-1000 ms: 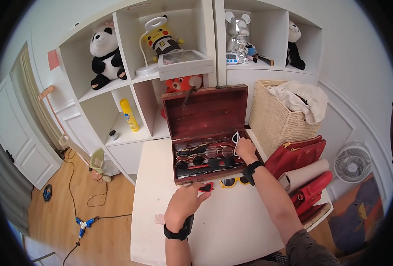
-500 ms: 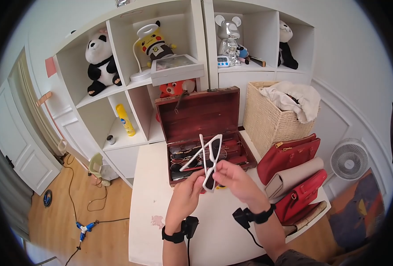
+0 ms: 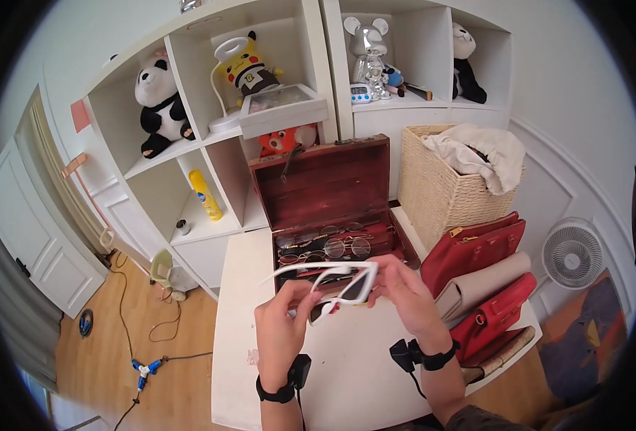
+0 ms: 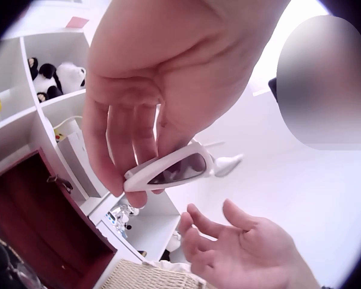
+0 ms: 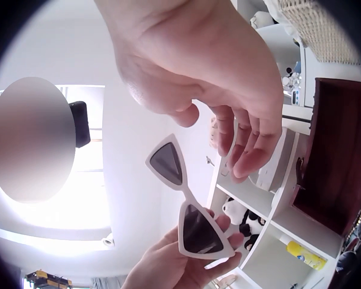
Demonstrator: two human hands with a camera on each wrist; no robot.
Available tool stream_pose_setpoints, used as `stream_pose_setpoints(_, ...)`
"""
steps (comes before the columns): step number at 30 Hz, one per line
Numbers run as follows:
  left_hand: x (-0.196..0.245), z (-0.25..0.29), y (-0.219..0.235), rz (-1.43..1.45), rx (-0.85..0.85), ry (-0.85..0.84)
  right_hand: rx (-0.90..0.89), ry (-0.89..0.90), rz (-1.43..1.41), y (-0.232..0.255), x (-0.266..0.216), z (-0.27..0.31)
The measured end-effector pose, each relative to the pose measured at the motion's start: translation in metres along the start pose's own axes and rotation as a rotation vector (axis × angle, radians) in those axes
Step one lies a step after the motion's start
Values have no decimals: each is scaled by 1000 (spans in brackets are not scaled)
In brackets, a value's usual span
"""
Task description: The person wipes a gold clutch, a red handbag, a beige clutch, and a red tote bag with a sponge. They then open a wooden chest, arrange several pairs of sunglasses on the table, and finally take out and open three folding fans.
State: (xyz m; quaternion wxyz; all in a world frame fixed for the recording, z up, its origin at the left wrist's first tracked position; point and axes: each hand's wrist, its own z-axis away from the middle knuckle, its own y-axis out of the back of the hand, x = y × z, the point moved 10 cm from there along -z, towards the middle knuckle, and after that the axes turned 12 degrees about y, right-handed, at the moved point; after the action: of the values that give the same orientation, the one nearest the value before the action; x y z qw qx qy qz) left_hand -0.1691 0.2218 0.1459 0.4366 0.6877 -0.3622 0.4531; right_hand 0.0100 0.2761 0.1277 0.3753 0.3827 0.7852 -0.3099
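Note:
White cat-eye sunglasses (image 3: pixel 370 281) with dark lenses are pinched between the thumb and fingers of the left hand (image 3: pixel 282 327), in front of the open red box (image 3: pixel 325 183). The right hand (image 3: pixel 415 305) is beside their right end. Both wrist views show it apart from the sunglasses (image 4: pixel 179 171), (image 5: pixel 202 233), with nothing in its loosely bent fingers. Several pairs of glasses (image 3: pixel 347 248) lie inside the box. Bits of red and yellow show on the table behind the held pair, mostly hidden.
To the right of the box stand a woven basket (image 3: pixel 440 179) with cloth in it, and red and beige bags (image 3: pixel 487 287) along the edge of the white table (image 3: pixel 347 381). White shelves (image 3: pixel 207 136) with plush toys rise behind. Cables (image 3: pixel 146 370) lie on the floor.
The right hand has brought the white sunglasses out of the box towards the left hand, which now holds them. They have turned from upright to sideways, and the right hand has let go.

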Motion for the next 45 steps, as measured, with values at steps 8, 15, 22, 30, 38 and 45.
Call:
stream_pose_setpoints(8, 32, 16, 9, -290, 130, -161, 60, -26, 35, 8, -11, 2)
stream_pose_setpoints(15, 33, 18, 5, -185, 90, -248, -3, 87, 442, 19, -21, -4)
stream_pose_setpoints(22, 22, 15, 20, 160, 75, -96, 56, 90, 386, 27, -17, -3)
stream_pose_setpoints(30, 38, 23, 22, 161, 43, -330, 85, 138, 307, 25, -30, -2)
stream_pose_setpoints(38, 48, 29, 32, 21, 128, -517, 115, 35, 369, 36, -26, 2)
stream_pose_setpoints(45, 45, 26, 34, -125, 190, -440, 164, -6, 324, 41, -23, 3)
